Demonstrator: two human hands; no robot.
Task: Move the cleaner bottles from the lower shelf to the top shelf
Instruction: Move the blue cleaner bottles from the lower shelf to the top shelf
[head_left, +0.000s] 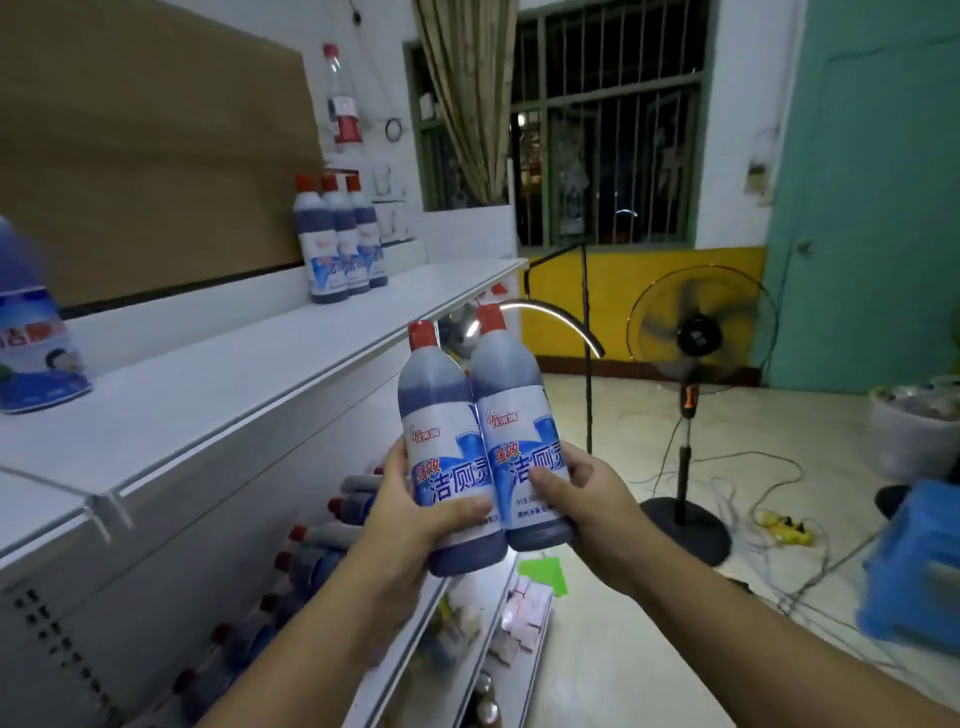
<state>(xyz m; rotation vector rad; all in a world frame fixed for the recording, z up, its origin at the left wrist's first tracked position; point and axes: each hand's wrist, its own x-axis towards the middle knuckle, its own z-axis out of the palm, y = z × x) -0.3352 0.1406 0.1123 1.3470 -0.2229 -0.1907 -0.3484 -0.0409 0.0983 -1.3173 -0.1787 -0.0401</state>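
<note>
Top shelf: the long white top shelf (270, 358) runs from lower left toward the window; its middle stretch lies bare, so there is room for more
Lower shelf: the white lower shelf (470, 613) sits beneath it; a row of red-capped dark-blue cleaner bottles (311, 551) lies there, waiting to be moved; how many I cannot tell, as the nearer ones are blurred
Already up: three dark-blue cleaner bottles with red caps and white labels (340, 244) stand upright close together at the far end of the top shelf; one blurred blue-and-white bottle (34, 332) stands at the near left edge
In hand: two more dark-blue red-capped bottles, the left bottle (447, 452) and the right bottle (522, 441), are held upright and touching side by side in the air, in front of the top shelf's edge and above the lower shelf
Left hand: the left hand (410, 519) wraps the left bottle low on its label; fingers curled tight round it, thumb across the front
Right hand: the right hand (582, 499) clasps the right bottle the same way; fingers closed behind, thumb on the label
Progress: partly done, by my judgement; a few bottles are placed, two are on their way, and a fair row remains below
</note>
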